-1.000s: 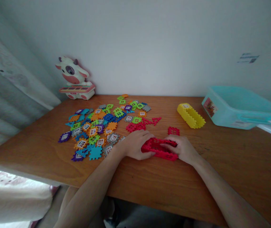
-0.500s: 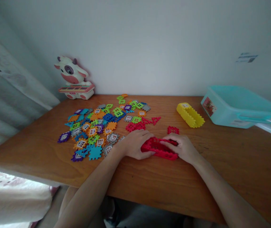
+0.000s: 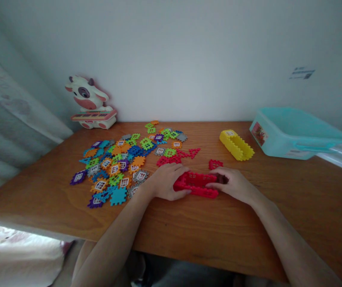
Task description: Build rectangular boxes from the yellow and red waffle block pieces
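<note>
On the table in front of me lies a long red open-topped box (image 3: pixel 202 191) built from interlocking plastic toy tiles. My left hand (image 3: pixel 170 182) is closed around its left end, thumb along the near wall and fingers over the far side. At the other end, my right hand (image 3: pixel 236 184) curls with its thumb and forefinger against the box, and its remaining fingers are partly hidden. Just beyond the right hand rests a loose red window tile (image 3: pixel 215 164). Several red tiles (image 3: pixel 168 160) lie behind the left hand, beside red triangular pieces (image 3: pixel 194 153).
Many loose colored tiles (image 3: pixel 119 159) spread over the left of the wooden table (image 3: pixel 188 231). A yellow tile box (image 3: pixel 236 145) stands back right, near a turquoise bin (image 3: pixel 296 135). A cow-shaped toy keyboard (image 3: pixel 91 105) sits against the wall.
My right hand has shifted outward toward the box's right end, its thumb and forefinger reaching less far over the box. My left hand keeps its hold. The whole view has moved slightly.
</note>
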A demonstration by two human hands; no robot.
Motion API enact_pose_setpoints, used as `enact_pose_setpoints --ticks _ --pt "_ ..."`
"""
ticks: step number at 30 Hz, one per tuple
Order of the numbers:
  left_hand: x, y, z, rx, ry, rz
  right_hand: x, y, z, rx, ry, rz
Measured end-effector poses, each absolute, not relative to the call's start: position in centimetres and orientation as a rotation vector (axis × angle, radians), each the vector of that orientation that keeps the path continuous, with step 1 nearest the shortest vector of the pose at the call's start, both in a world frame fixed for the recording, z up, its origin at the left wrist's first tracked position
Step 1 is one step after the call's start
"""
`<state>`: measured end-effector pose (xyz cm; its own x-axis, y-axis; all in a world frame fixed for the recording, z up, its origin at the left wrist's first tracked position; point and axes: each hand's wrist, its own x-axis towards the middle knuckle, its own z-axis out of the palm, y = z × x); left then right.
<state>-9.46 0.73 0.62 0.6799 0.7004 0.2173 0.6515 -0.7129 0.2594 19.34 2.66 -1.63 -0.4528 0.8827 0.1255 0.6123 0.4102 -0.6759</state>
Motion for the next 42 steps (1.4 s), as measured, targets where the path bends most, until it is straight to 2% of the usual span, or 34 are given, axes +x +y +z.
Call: enact_pose_setpoints --ticks 3,9,13,19,25,29,35,42 --pt "-9.6 0.7 0.8 2.734 1.076 0.474 19.7 2.8 -1.5 -1.235 -2.099 0.748" --pt "-9.4 0.7 0.8 2.730 1.048 0.575 20.4 3.9 -3.2 -1.299 -2.120 0.291" --pt "-9.3 0.8 0.7 2.734 1.073 0.651 20.7 4.1 -3.8 -1.489 -2.220 0.251" --pt "-9.4 0.9 1.2 2.774 0.993 0.631 21.0 4.3 -3.7 -1.398 -2.042 0.383" --pt "-9.7 1.3 0.8 2.754 1.008 0.671 21.1 4.4 -3.3 -1.422 -1.623 0.784" --pt "-9.4 1.0 0.8 2.639 1.106 0.707 20.9 4.4 -2.8 -1.315 -1.480 0.921" --pt "-9.2 0.6 1.7 2.265 1.076 0.619 20.5 4.3 -2.6 -1.318 -1.558 0.915" --pt "-8.2 1.2 0.3 2.085 1.179 0.840 19.1 3.6 -2.6 -1.380 -1.701 0.871"
